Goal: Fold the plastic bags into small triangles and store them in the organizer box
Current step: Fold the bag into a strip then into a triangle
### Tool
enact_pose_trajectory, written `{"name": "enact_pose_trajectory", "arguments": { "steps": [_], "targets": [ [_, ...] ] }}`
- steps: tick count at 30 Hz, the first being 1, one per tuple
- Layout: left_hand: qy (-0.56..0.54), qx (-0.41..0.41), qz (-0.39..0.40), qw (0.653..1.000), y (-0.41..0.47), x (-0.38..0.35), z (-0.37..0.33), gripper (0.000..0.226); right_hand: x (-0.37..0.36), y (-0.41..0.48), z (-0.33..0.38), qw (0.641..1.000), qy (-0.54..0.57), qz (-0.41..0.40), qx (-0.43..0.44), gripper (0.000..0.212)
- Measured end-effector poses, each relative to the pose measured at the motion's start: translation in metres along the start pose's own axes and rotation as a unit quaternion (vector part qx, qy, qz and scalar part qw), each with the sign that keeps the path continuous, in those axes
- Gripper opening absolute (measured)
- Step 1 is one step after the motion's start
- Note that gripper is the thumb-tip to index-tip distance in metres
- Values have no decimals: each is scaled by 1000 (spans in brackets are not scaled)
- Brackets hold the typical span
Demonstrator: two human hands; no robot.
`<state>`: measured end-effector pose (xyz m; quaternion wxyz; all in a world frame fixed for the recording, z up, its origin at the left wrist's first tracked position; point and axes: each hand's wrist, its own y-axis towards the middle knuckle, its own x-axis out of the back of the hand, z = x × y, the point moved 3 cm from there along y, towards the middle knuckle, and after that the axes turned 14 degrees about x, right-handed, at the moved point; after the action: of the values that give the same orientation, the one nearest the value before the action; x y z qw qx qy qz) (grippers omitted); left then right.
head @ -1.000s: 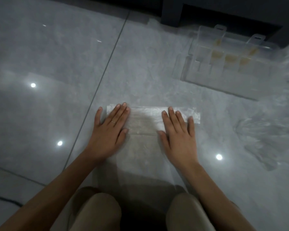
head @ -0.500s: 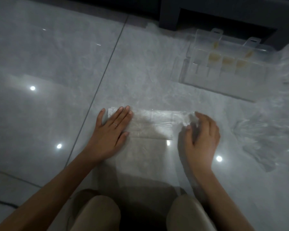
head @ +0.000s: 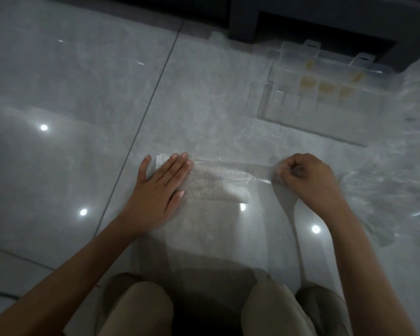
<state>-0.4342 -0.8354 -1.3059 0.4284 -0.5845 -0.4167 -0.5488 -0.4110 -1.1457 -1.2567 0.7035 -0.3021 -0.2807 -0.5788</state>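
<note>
plastic bag lay on the floor in front | I had the left hand spread flat on one end, pinning it I guess | right hand pinched the other end, prob to pull it taut

Tiled floor carries plastic bag, organizer box, loose bags.

Organizer box beyond bag, right.

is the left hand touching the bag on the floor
Touching. The head view shows the left hand lying flat on the bag, fingers straight, pressing its left end.
</note>
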Motion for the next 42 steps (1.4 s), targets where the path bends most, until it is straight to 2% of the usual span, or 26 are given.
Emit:
{"name": "enact_pose_trajectory", "arguments": {
  "steps": [2,8,16,23,27,32,35,37,39,41,42],
  "targets": [
    [-2,-4,0,1000,0,1,0,57,0,-3,-2,1000,17,-4,-24,26],
    [5,-17,7,1000,2,0,1,58,-6,-8,-13,993,58,3,-104,19],
    [4,-15,5,1000,2,3,-1,59,-12,-8,-16,992,30,-16,-119,7],
    [8,-5,7,1000,2,1,0,60,-14,-9,-16,991,19,-41,-122,14],
    [7,-4,12,1000,2,0,0,60,-18,-13,-11,990,12,-59,-127,10],
    [4,-2,30,1000,3,-1,2,63,-24,-22,-3,982,11,-121,-146,16],
    [3,-5,25,1000,2,0,1,63,-22,-25,8,972,19,-169,-164,42],
    [13,-6,21,1000,2,2,-1,63,-20,-26,30,968,-19,-229,-103,58],
    [26,-9,18,999,2,3,-1,63,-33,-23,63,969,-74,-236,21,52],
    [33,-15,11,999,3,5,-1,62,-66,-15,86,976,-115,-144,120,47],
    [35,-14,8,999,3,6,-1,62,-85,-11,95,978,-129,-92,139,50]
  ]
}}
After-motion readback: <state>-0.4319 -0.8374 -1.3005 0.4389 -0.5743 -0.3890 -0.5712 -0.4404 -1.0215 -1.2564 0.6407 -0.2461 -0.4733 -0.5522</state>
